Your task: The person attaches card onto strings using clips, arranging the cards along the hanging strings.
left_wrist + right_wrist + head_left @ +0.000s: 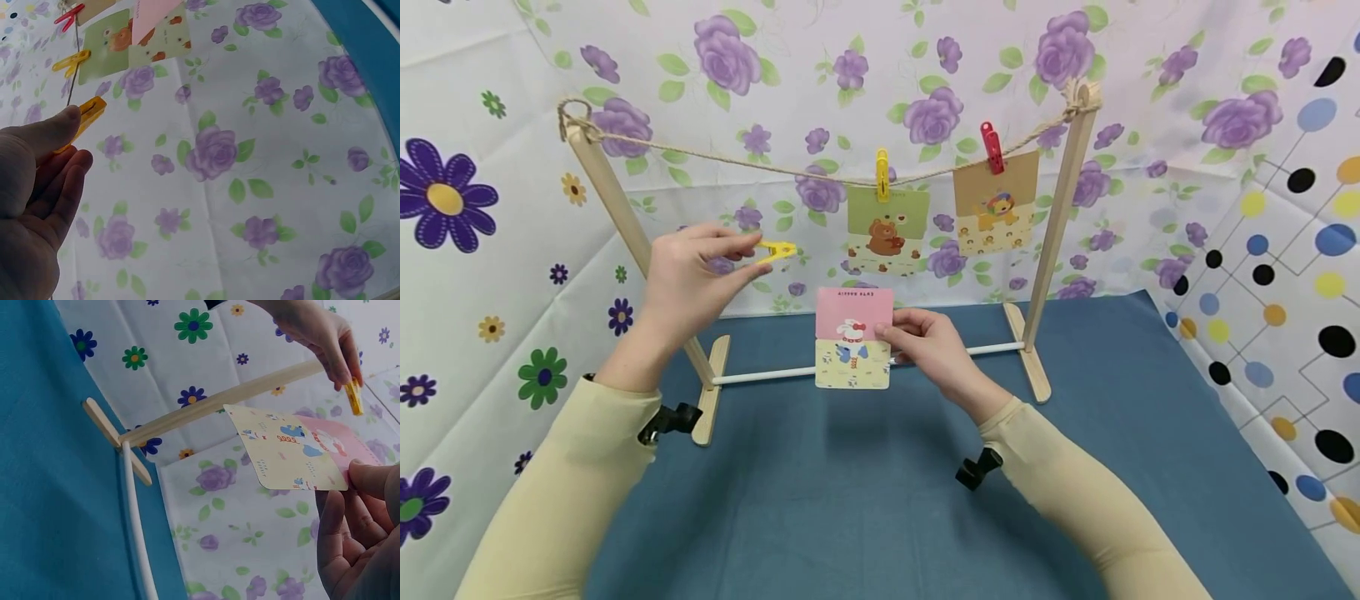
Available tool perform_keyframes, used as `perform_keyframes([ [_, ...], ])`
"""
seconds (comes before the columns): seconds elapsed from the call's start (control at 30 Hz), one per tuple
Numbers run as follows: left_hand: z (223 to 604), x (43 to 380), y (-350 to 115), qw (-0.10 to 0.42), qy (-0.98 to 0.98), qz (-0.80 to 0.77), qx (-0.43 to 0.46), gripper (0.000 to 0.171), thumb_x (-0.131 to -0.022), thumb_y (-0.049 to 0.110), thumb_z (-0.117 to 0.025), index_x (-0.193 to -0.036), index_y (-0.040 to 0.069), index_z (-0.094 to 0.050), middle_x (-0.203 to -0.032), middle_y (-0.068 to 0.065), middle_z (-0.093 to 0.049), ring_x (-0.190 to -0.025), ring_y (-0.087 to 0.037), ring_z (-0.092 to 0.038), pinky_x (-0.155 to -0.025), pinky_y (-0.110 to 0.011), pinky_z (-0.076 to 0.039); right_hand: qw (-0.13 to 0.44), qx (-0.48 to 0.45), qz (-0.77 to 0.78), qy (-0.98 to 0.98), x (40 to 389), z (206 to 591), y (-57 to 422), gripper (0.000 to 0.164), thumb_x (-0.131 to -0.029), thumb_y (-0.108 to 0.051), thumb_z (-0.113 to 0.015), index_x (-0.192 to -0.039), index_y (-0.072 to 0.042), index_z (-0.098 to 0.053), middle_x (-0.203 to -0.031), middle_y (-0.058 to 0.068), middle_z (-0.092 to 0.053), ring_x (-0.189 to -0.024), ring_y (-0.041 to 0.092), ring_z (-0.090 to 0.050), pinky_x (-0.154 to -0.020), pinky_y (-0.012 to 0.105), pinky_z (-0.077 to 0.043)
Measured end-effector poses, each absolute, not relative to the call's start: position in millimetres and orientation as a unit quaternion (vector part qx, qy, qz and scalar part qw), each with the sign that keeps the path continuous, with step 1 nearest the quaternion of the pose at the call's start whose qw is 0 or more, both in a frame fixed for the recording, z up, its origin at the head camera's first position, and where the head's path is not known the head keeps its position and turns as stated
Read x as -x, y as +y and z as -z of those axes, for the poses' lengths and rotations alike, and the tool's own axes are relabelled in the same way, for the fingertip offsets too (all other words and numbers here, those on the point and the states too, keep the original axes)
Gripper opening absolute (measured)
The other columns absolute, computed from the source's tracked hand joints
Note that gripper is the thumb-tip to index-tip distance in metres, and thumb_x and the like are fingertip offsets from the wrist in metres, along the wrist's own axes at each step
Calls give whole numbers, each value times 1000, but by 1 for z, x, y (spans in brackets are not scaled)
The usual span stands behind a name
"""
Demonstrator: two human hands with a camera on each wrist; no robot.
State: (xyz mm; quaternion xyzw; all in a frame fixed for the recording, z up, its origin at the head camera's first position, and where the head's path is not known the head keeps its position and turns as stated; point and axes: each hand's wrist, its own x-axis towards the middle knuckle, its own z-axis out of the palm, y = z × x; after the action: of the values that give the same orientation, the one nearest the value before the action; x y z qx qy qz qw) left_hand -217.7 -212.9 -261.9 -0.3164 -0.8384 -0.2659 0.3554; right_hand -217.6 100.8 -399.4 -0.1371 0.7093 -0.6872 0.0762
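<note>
My left hand (696, 271) pinches a yellow clothespin (777, 250) between thumb and fingers, below the left part of the rope (715, 156). In the left wrist view the same clothespin (92, 119) points away from the fingertips. A pink and cream card (853, 337) with a white cartoon animal is held upright by my right hand (928, 346), thumb on its right edge. Behind and above it, a green bear card (887, 229) hangs from a yellow clothespin (882, 175). Farther right, a brown lion card (997, 204) hangs under a red clothespin (992, 148).
Two wooden posts, left (613, 200) and right (1062, 217), carry the rope and stand on flat feet. A white rod (767, 375) joins them low down. Blue cloth (850, 517) covers the table, and a flowered sheet (820, 75) forms the backdrop.
</note>
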Motion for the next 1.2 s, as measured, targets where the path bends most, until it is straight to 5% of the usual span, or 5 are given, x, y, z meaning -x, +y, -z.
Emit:
perform_keyframes([
  [0.33, 228, 226, -213, 384, -818, 269, 334, 30, -79, 3, -96, -107, 1, -85, -99, -12, -81, -85, -24, -75, -75, -10, -46, 61, 141, 683, 714, 223, 389, 90, 28, -103, -29, -76, -124, -10, -78, -107, 8, -80, -92, 21, -71, -86, 51, -59],
  [0.93, 187, 236, -216, 387, -825, 194, 365, 26, -85, 6, -93, -109, 1, -84, -92, -14, -81, -75, -26, -75, -75, -6, -40, 24, 168, 681, 713, 231, 371, 78, 26, -104, -30, -74, -123, -12, -79, -107, 4, -80, -94, 22, -70, -82, 45, -59],
  [1.1, 171, 239, -219, 385, -825, 155, 384, 23, -88, 9, -91, -108, 2, -84, -89, -13, -81, -71, -18, -68, -67, -8, -35, -11, 181, 679, 711, 235, 362, 67, 24, -104, -30, -75, -121, -14, -80, -106, 3, -80, -93, 23, -69, -75, 36, -58],
  [1.2, 160, 241, -221, 379, -821, 137, 405, 22, -87, 7, -91, -107, 1, -84, -90, -13, -81, -75, 2, -62, -69, -5, -36, -28, 190, 670, 717, 237, 356, 60, 23, -104, -30, -75, -120, -14, -81, -105, 1, -81, -92, 24, -70, -74, 37, -59],
])
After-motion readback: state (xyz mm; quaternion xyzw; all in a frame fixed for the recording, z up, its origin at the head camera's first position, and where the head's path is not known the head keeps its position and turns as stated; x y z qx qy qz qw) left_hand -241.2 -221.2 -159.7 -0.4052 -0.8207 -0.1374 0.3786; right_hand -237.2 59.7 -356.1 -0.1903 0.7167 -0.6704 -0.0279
